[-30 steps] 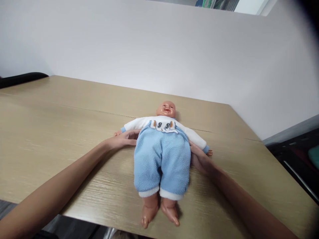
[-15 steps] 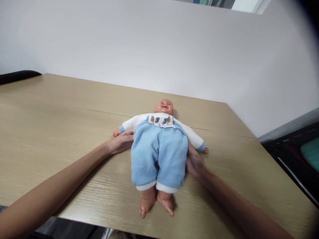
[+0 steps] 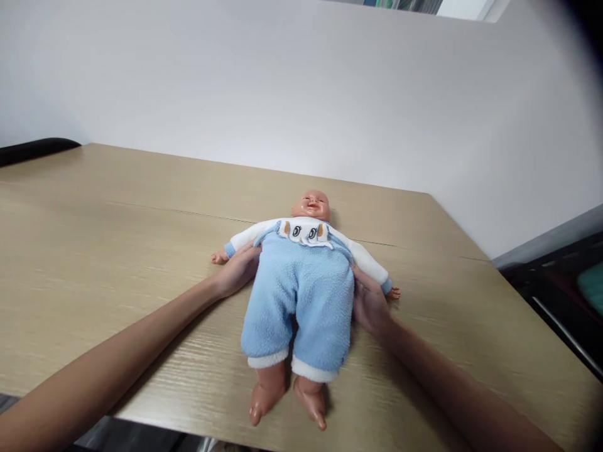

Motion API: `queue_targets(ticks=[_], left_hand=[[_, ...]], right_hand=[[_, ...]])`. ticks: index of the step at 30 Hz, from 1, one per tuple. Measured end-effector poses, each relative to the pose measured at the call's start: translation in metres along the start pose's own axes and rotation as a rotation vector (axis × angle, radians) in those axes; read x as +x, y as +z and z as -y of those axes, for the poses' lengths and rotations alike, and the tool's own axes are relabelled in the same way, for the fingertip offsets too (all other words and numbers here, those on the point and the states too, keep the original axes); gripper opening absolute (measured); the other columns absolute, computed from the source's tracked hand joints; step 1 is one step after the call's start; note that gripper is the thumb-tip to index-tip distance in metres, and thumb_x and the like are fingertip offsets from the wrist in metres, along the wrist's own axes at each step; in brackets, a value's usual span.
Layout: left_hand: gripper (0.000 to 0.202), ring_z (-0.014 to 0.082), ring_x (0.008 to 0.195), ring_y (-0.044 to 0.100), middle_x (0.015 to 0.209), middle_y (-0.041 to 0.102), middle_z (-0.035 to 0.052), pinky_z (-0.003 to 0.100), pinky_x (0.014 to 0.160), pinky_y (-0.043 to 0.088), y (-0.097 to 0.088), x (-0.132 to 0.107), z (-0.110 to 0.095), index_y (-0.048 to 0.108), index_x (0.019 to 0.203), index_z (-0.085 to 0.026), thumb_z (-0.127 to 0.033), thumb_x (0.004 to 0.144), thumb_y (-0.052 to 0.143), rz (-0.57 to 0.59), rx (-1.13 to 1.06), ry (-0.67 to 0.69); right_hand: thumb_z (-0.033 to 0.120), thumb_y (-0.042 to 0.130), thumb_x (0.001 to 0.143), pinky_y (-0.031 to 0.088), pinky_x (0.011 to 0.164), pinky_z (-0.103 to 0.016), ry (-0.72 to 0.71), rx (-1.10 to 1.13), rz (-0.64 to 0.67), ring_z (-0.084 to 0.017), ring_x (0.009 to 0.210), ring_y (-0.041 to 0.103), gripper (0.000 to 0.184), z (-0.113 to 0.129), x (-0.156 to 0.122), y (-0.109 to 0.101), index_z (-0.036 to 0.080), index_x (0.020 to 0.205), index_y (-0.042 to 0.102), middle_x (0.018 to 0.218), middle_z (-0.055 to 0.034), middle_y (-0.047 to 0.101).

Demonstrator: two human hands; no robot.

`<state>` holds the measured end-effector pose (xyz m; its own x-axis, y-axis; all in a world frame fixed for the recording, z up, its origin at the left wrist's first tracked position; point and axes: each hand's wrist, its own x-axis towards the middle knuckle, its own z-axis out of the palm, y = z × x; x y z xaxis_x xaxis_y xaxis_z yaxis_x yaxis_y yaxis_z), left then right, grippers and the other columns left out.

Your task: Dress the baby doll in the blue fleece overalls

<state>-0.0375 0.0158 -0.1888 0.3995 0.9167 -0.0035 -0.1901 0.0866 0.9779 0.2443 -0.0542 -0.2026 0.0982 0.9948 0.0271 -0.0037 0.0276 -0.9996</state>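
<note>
A baby doll (image 3: 301, 276) lies on its back on the wooden table, head toward the wall and bare feet toward me. It wears light blue fleece overalls with white cuffs, a white long-sleeved top and an embroidered animal face on the bib. My left hand (image 3: 239, 271) grips the doll's side at the waist, its fingers partly hidden behind the fleece. On the other side my right hand (image 3: 370, 301) holds the doll at the hip, fingers tucked mostly out of sight beneath it. Both doll arms stretch outward above my hands.
The wooden table (image 3: 141, 251) meets a pale wall (image 3: 282, 94) at the back. A black curved object (image 3: 40, 150) stands at the far left edge. At the right, beyond the table edge, are a dark frame (image 3: 541, 282) and something teal (image 3: 591, 285).
The doll has shifted slightly toward me and its legs lie a little farther apart. My left hand has moved slightly inward against its side.
</note>
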Motion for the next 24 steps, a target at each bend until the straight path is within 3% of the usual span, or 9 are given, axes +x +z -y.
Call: queue_targets(ticks=[4,7,9,11,14,17,21,24], left_hand=[[0.036,0.0295,0.104,0.065,0.103,0.073,0.0078,0.041,0.093,0.051,-0.012,0.000,-0.006,0.070,0.107,-0.019,-0.050,0.088,0.072,0.027,0.088,0.098],[0.035,0.0217,0.092,0.060,0.096,0.066,0.0035,0.033,0.084,0.048,-0.013,-0.003,-0.020,0.068,0.100,-0.019,-0.052,0.092,0.075,-0.008,0.249,0.188],[0.037,0.0185,0.087,0.055,0.092,0.060,0.0014,0.029,0.079,0.044,-0.006,-0.002,-0.030,0.064,0.094,-0.019,-0.055,0.093,0.076,-0.007,0.323,0.271],[0.041,0.0173,0.086,0.053,0.090,0.058,0.0006,0.028,0.078,0.043,0.004,0.003,-0.036,0.063,0.094,-0.019,-0.059,0.095,0.074,0.006,0.373,0.294],[0.047,0.0181,0.086,0.054,0.093,0.061,0.0014,0.029,0.076,0.044,0.009,0.014,-0.033,0.062,0.106,-0.019,-0.066,0.099,0.065,-0.036,0.371,0.221],[0.049,0.0198,0.087,0.056,0.096,0.063,0.0026,0.031,0.078,0.045,-0.002,0.020,-0.019,0.063,0.109,-0.019,-0.067,0.100,0.061,-0.027,0.464,0.165],[0.044,0.0226,0.088,0.056,0.092,0.060,0.0023,0.036,0.086,0.046,-0.023,0.013,-0.008,0.062,0.097,-0.020,-0.064,0.101,0.058,0.019,0.713,0.145],[0.042,0.0298,0.103,0.060,0.101,0.065,0.0055,0.041,0.097,0.047,-0.026,0.005,-0.007,0.064,0.100,-0.022,-0.063,0.098,0.062,-0.026,0.722,0.121]], right_hand=[[0.049,0.054,0.093,0.053,0.100,-0.047,-0.089,0.082,0.016,-0.031,0.108,0.068,0.029,0.001,-0.002,-0.005,0.028,0.109,0.066,0.106,-0.0053,0.074],[0.044,0.063,0.094,0.048,0.096,-0.039,-0.229,-0.122,-0.012,-0.025,0.098,0.059,0.017,0.009,-0.003,-0.011,0.026,0.093,0.061,0.097,-0.0020,0.062],[0.040,0.066,0.095,0.045,0.094,-0.036,-0.315,-0.234,-0.021,-0.023,0.097,0.055,0.015,0.018,0.003,-0.013,0.026,0.093,0.060,0.098,-0.0011,0.058],[0.044,0.063,0.098,0.046,0.087,-0.034,-0.297,-0.253,0.008,-0.022,0.091,0.054,0.018,0.025,0.014,-0.014,0.027,0.095,0.058,0.095,-0.0002,0.057],[0.060,0.061,0.095,0.046,0.077,-0.033,-0.181,-0.256,0.011,-0.022,0.083,0.053,0.033,0.027,0.035,-0.014,0.027,0.095,0.056,0.086,0.0012,0.055],[0.066,0.066,0.089,0.046,0.080,-0.035,-0.155,-0.291,-0.005,-0.023,0.084,0.055,0.041,0.017,0.045,-0.019,0.026,0.094,0.059,0.087,0.0003,0.059],[0.065,0.067,0.093,0.047,0.087,-0.039,-0.170,-0.433,-0.018,-0.023,0.080,0.054,0.042,0.000,0.031,-0.030,0.026,0.079,0.059,0.078,0.0008,0.057],[0.060,0.076,0.089,0.048,0.108,-0.045,-0.108,-0.238,-0.039,-0.029,0.099,0.062,0.037,-0.011,0.017,-0.029,0.027,0.077,0.066,0.089,-0.0026,0.068]])
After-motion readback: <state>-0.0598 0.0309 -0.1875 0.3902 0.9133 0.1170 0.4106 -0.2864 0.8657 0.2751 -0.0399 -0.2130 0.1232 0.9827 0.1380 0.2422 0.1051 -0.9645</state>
